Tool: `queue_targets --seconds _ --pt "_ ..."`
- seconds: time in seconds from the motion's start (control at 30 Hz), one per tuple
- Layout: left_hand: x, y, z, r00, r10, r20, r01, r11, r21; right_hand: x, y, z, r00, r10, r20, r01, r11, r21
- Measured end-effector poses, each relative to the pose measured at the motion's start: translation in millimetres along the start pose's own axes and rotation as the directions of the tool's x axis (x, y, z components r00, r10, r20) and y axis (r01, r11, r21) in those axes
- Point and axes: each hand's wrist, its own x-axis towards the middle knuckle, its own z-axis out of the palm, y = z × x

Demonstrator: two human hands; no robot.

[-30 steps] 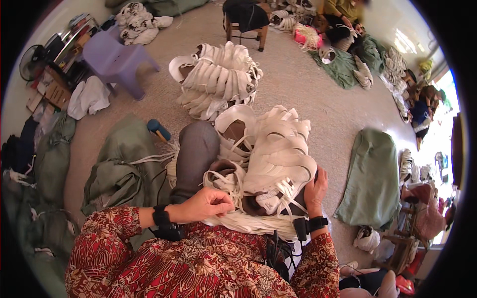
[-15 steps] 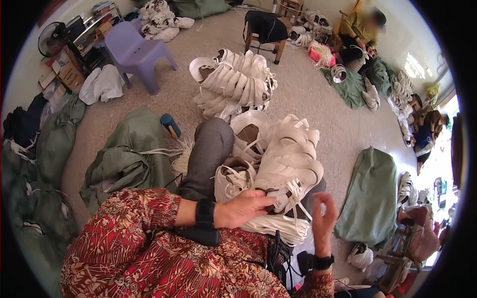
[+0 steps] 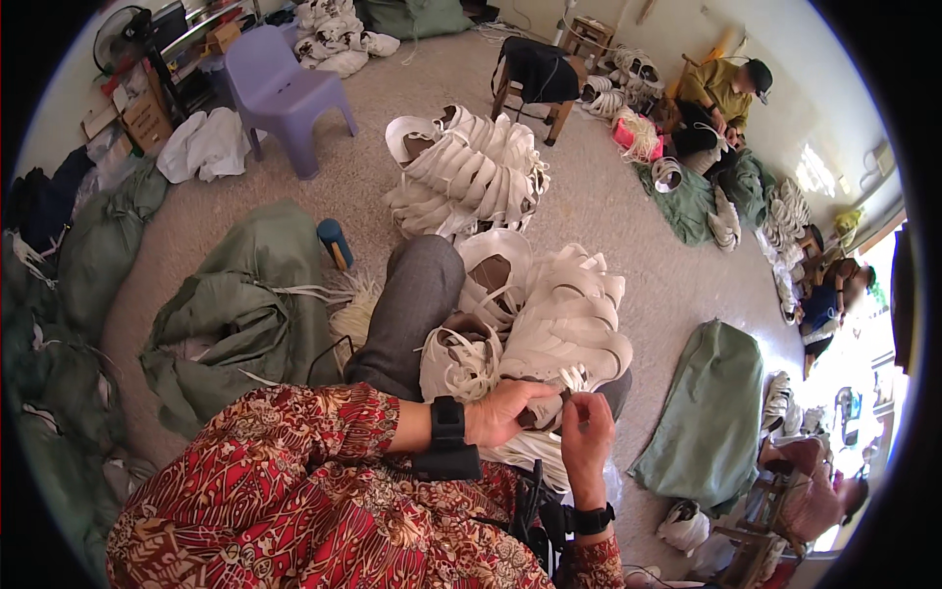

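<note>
Both hands have been brought together at the nearest shoe; half a second ago the right hand was raised beside it, apart from it. That shoe (image 3: 561, 351), white, is held up on the lap at the near end of a stack of shoes (image 3: 577, 294), with its opening and laces turned toward the body. It is touched by the left hand (image 3: 502, 410), whose thumb and fingers are bent at the opening; whether it is gripped cannot be told. The right hand (image 3: 587, 430) is placed just to the right, its fingers curled in toward the laces; whether anything is pinched in them cannot be told.

To the left of the stack, a laced shoe (image 3: 461, 358) is set against the grey trouser leg (image 3: 417, 304), and another shoe (image 3: 494, 273) is seen just beyond. Below the hands, a bundle of pale laces (image 3: 530, 455) is laid across the lap. On the floor ahead, more white shoes (image 3: 471, 172) are heaped, and a green sack (image 3: 706, 412) is spread to the right.
</note>
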Motion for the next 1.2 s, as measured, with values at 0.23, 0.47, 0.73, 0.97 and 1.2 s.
queue_targets --seconds 0.23,0.47,0.73,0.97,1.2 --pt "3.2 -6.4 -2.2 0.998 0.043 -0.052 -0.041 0.999 0.025 9.8 -15.6 -4.0 0.991 -0.130 0.000 0.130 0.991 -0.041" --pt "5.6 -10.1 -31.5 0.699 0.446 0.559 -0.617 -0.020 0.787 23.8 -41.3 -2.0 0.973 -0.201 0.114 0.222 0.950 -0.221" --pt "-3.8 -5.8 -20.0 0.918 0.329 0.224 -0.394 0.671 0.628 35.1 -36.0 -5.4 0.934 -0.292 0.205 0.344 0.889 -0.301" --pt "16.5 -20.4 -18.1 0.974 0.203 0.099 -0.223 0.937 0.270 114.9 -162.6 -52.9 0.931 -0.361 0.049 0.320 0.876 0.361" --pt "9.9 -20.3 -2.6 0.979 0.201 0.021 -0.198 0.931 0.306 109.1 -270.9 -106.7 0.834 -0.547 -0.070 0.334 0.401 0.853"
